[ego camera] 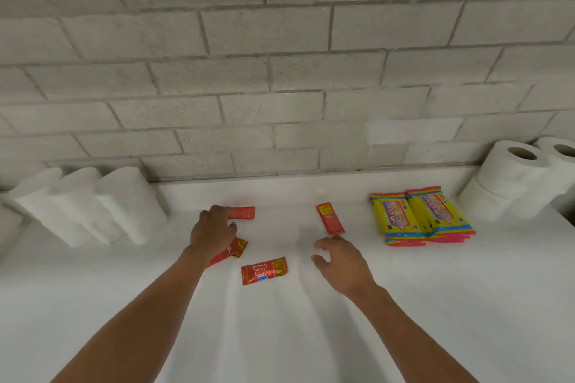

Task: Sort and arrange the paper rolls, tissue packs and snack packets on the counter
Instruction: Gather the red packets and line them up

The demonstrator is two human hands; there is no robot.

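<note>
while the left hand (214,227) lay flat over two red packets (239,247), the right hand (337,255), loosely spread and empty, sat just below an upright packet (330,218) on the table (435,305), long axis pointing away, nearest it.

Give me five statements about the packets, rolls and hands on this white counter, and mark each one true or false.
1. Four red snack packets lie on the white counter. True.
2. The yellow tissue packs sit left of the left hand. False: they lie to the right, beside the stacked white toilet rolls.
3. The right hand grips a red packet. False: it holds nothing, fingers loosely spread near the upright-lying red packet.
4. White paper towel rolls line the left end by the grey brick wall. True.
5. The left hand is over two red packets. True.
</note>
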